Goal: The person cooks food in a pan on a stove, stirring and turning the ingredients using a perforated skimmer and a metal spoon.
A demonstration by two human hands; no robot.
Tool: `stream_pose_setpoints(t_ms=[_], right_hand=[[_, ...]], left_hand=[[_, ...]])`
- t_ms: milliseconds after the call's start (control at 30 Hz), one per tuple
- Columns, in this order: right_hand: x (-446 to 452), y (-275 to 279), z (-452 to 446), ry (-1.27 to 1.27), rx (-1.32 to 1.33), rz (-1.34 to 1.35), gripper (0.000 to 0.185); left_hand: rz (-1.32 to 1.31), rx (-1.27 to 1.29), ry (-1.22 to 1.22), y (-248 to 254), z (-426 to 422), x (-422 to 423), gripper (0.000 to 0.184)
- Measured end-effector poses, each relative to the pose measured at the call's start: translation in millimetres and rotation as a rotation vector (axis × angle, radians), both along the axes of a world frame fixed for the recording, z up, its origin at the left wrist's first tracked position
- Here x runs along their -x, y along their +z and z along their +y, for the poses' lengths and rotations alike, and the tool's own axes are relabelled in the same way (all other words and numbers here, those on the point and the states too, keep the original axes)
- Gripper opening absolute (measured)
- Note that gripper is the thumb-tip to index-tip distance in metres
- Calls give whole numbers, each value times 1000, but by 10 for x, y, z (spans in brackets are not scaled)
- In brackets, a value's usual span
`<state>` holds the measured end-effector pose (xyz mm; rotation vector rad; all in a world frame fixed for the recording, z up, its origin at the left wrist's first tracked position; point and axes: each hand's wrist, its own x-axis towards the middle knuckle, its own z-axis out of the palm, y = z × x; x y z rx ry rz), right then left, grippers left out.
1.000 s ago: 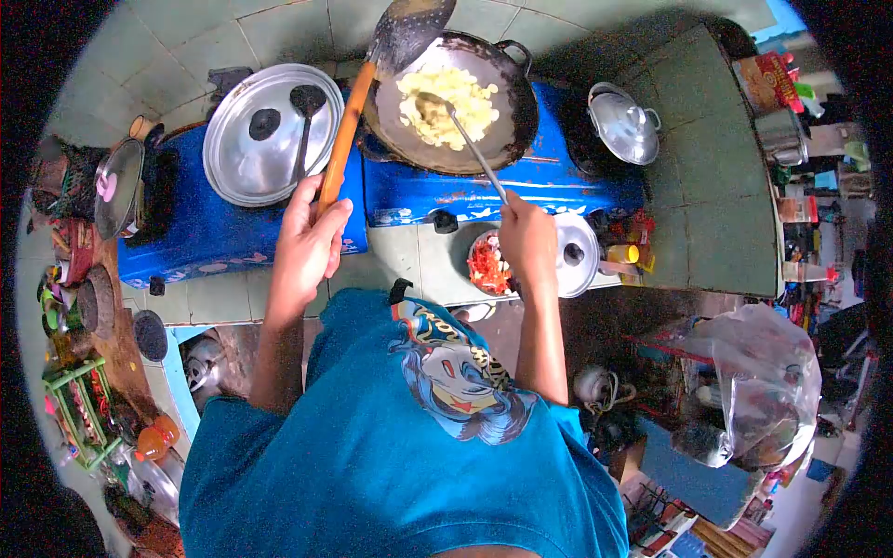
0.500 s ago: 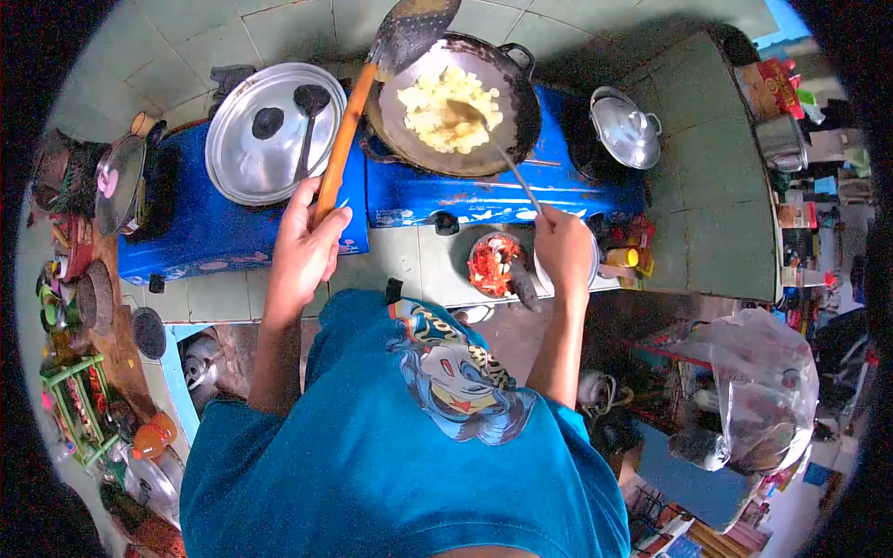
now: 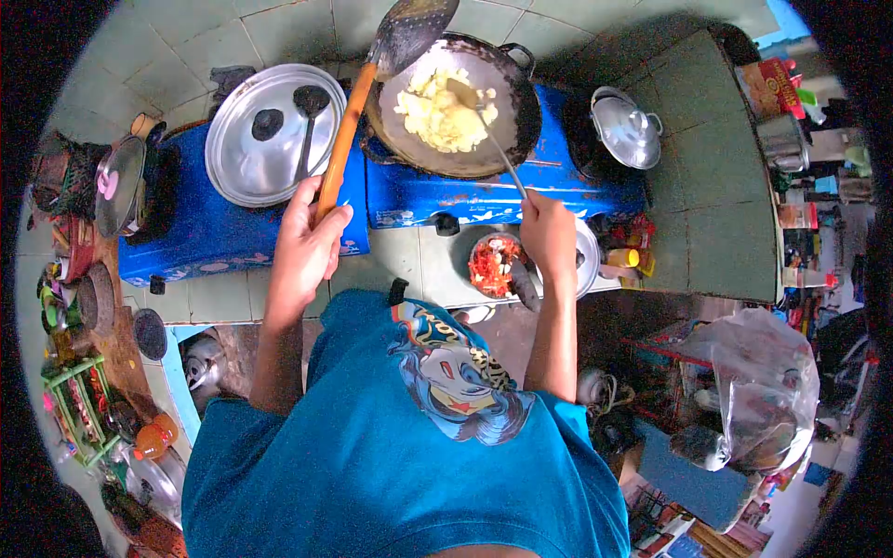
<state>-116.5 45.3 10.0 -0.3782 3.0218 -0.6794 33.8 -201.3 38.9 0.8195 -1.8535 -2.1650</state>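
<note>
My left hand [image 3: 310, 237] is closed around the orange wooden handle of a skimmer [image 3: 416, 35]. Its dark perforated head is raised at the upper left of the wok [image 3: 513, 130]. Pale yellow chopped pieces [image 3: 439, 121] lie in the wok, heaped toward its middle and left. My right hand [image 3: 549, 234] grips the thin metal handle of a spatula [image 3: 463, 93], whose head is among the pieces. Below the wok, near my right hand, a stone mortar holds crushed red chillies [image 3: 491, 265], with a dark pestle [image 3: 526, 290] leaning in it.
The wok stands on a blue stove [image 3: 400, 200]. To its left a large silver lid [image 3: 237, 149] carries a black ladle [image 3: 310, 116]. A small lidded pot [image 3: 625, 130] is on the right. A white plate [image 3: 586, 265] and a yellow-capped bottle [image 3: 621, 258] sit beside the mortar.
My right hand has shifted a little left and up, and the spatula head has moved slightly up and left through the yellow pieces. My left hand and the skimmer stay almost still.
</note>
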Motion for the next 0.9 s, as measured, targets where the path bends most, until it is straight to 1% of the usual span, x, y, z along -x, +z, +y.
stream_pose_setpoints(t_ms=[33,67,100,167,200,367,433,467,500,567,633,733,767,833,867,900], right_hand=[[-19,26,-9,46,-1,2,21],[1,94,2,47,64,-41,21],[34,83,-2,46,65,-44,21],[166,50,-41,18,21,14,20],[233,-53,-55,50,63,67,17],[212,-15,-198,106,25,45,16],[229,-28,-277,121,110,136,15],[197,18,-309,119,85,66,16],[156,44,-312,120,85,67,16],[72,74,-295,160,7,-22,17],[7,106,-208,138,-18,-7,19],[-141,284,-92,43,43,14,20],[-151,288,-80,43,41,15,20],[-189,283,-55,117,-31,-31,19],[-152,194,-70,166,-49,-6,17],[-119,94,-107,117,-8,-7,16]], left_hand=[[1,-4,-1,4,2,-5,35],[-2,-3,1,9,5,-10,35],[1,-11,1,16,10,-10,35],[9,-14,-3,26,11,-4,35],[9,-14,-5,22,10,-7,35],[0,-7,-2,39,16,-27,36],[8,-23,-6,43,3,-22,36],[11,-21,-6,46,0,-15,36],[8,-23,4,42,1,-19,36],[6,-28,19,34,-7,-18,36],[10,-23,14,16,-18,-32,36],[10,-19,13,-17,-32,-37,35],[11,-21,12,-21,-33,-30,35],[17,4,7,-26,-25,-19,35],[15,3,0,-17,-16,-14,35],[15,1,-6,1,-3,-8,35]])
